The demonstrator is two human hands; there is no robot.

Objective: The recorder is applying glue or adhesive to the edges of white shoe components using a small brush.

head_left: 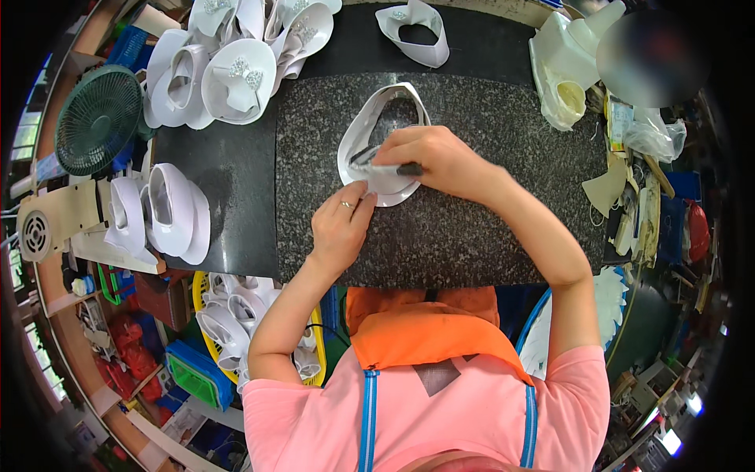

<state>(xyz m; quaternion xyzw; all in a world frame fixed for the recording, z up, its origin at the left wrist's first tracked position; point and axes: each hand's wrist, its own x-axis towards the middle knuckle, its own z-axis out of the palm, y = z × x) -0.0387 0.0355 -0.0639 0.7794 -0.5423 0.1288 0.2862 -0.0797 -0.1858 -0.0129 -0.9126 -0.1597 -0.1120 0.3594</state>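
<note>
Two hands, one pen, one green fan, one yellow basket.
</note>
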